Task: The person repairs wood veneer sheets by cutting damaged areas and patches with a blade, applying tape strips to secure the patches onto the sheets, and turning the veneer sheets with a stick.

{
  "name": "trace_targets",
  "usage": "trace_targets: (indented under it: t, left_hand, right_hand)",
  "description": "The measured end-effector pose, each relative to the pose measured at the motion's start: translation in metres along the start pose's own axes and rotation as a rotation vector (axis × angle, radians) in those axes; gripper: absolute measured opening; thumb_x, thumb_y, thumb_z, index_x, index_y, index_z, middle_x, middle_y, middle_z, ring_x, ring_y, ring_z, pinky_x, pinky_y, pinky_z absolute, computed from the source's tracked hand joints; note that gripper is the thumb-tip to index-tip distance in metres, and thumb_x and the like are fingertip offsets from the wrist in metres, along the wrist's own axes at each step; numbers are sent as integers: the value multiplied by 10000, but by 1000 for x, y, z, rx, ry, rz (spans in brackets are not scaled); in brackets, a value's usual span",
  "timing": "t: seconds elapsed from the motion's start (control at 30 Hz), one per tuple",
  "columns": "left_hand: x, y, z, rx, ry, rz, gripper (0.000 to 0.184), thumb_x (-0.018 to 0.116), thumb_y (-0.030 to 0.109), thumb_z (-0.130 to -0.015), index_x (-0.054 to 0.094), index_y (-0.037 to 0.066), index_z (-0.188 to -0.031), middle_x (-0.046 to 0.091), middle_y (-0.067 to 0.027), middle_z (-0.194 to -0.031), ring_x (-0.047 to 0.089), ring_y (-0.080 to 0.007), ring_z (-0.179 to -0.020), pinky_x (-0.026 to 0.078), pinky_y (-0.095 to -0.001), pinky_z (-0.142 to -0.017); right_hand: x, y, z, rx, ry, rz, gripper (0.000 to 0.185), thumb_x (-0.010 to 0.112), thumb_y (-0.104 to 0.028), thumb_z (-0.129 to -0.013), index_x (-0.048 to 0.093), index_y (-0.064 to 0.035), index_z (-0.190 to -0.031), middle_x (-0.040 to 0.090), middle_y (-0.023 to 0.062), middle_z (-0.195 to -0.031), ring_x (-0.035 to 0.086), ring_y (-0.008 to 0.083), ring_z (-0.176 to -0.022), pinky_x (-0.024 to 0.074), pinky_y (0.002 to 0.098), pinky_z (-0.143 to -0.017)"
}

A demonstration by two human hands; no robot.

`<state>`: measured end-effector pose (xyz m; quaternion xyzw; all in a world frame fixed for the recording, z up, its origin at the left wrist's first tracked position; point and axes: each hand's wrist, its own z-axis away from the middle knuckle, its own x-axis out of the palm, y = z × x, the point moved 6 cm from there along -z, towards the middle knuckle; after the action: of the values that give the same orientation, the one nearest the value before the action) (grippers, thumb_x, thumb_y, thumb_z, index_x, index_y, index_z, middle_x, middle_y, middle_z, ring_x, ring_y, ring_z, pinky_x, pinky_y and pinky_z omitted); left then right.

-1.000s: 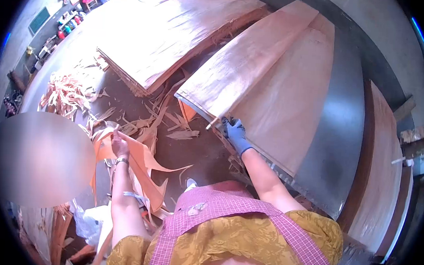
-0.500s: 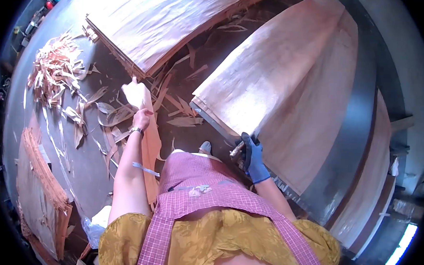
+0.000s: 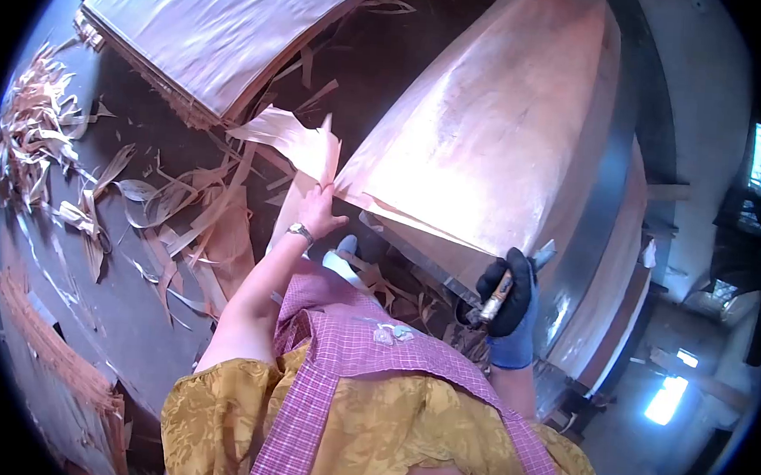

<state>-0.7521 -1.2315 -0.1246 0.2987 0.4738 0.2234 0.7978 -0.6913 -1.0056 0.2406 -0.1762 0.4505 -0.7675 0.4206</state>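
My bare left hand (image 3: 317, 213), with a watch on the wrist, is closed on a thin veneer strip (image 3: 295, 143) whose torn end flares out beyond the fingers. It is at the near left corner of a large pale veneer sheet (image 3: 455, 130); whether it also grips that corner, I cannot tell. My right hand (image 3: 512, 300), in a blue and black glove, is wrapped round a knife (image 3: 498, 293) with a worn handle. A grey blade end sticks out above the fist. This hand is at the sheet's near right corner, and the sheet's near edge is lifted between both hands.
A second veneer stack (image 3: 228, 32) lies at the upper left. Curled veneer scraps (image 3: 38, 125) are heaped at the far left, and more offcuts (image 3: 225, 238) litter the floor. Another stack (image 3: 63, 376) stands lower left. Further sheets (image 3: 606, 284) lie on the right.
My left hand has moved right, from beside the left stack to the sheet's corner, with the strip in it. My right hand has shifted right and the sheet's near edge has risen.
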Motion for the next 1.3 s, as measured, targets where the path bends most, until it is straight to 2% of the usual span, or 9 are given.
trace_targets:
  t: [0.3, 0.37, 0.47, 0.57, 0.7, 0.8, 0.9, 0.97, 1.3]
  left_hand:
    - [-44, 45, -7, 163, 173, -9, 625, 731, 327, -767, 535, 45, -1289, 567, -156, -1184, 535, -311, -1122, 421, -407, -951]
    - [-54, 51, -4, 245, 193, -7, 563, 712, 328, -782, 565, 51, -1250, 569, -136, -1210, 539, -295, -1105, 414, -401, -923]
    - [-63, 54, -3, 373, 227, 53, 546, 710, 330, -781, 576, 48, -1228, 570, -138, -1220, 538, -302, -1088, 411, -409, -919]
    - [-86, 66, 8, 397, 256, 73, 537, 722, 318, -766, 589, 46, -1210, 576, -139, -1210, 539, -318, -1079, 408, -419, -924]
    - [-93, 95, 24, 424, 383, -33, 498, 736, 290, -745, 617, 49, -1164, 594, -142, -1136, 545, -329, -1063, 409, -432, -920]
    - [-83, 104, 26, 502, 535, -69, 289, 664, 169, -773, 674, 71, -1044, 627, -117, -1015, 578, -302, -952, 435, -435, -857]
    - [-108, 123, 41, 563, 668, -61, 251, 631, 105, -774, 690, 90, -1017, 641, -90, -960, 595, -282, -882, 450, -422, -821]
    - [-124, 137, 54, 622, 831, -136, 230, 651, 145, -792, 717, 111, -1010, 631, -79, -925, 602, -266, -827, 464, -416, -790]
    - [-122, 328, 173, 930, 1077, -567, 305, 701, 132, -784, 718, 118, -1088, 599, -116, -925, 602, -311, -878, 488, -469, -807]
  right_hand:
    - [20, -57, 18, -101, 147, -2, 190, 648, -281, -903, 579, -118, -834, 613, 54, -665, 590, 181, -518, 472, 299, -448]
    - [33, -74, 31, -109, 324, -36, 254, 538, -278, -979, 478, -164, -760, 414, 6, -551, 369, 118, -430, 294, 268, -378]
    - [7, -89, 28, -128, 201, -84, 426, 480, -358, -996, 349, -163, -641, 246, -16, -511, 264, 119, -393, 234, 274, -369]
    - [-11, -106, 36, -180, 272, -199, 451, 467, -365, -1002, 346, -155, -621, 238, -12, -513, 241, 128, -393, 223, 287, -382]
    - [-34, -124, 47, -231, 35, -251, 137, 460, -225, -1014, 521, -123, -945, 261, -5, -598, 301, 123, -481, 281, 269, -438]
    - [-82, -123, 46, -194, 98, -193, 168, 477, -258, -1008, 554, -136, -920, 288, -14, -566, 310, 117, -442, 273, 262, -404]
    - [-118, -117, 49, -73, 448, -103, 202, 507, -298, -994, 564, -144, -877, 324, -27, -527, 311, 111, -385, 247, 257, -360]
    - [-185, -85, 21, 11, -120, -259, 266, 520, -291, -995, 495, -181, -754, 311, -48, -492, 279, 107, -339, 219, 260, -333]
    - [-413, -26, -25, -143, -204, -459, 323, 493, -201, -1013, 402, -214, -703, 249, -78, -485, 249, 64, -352, 193, 246, -345]
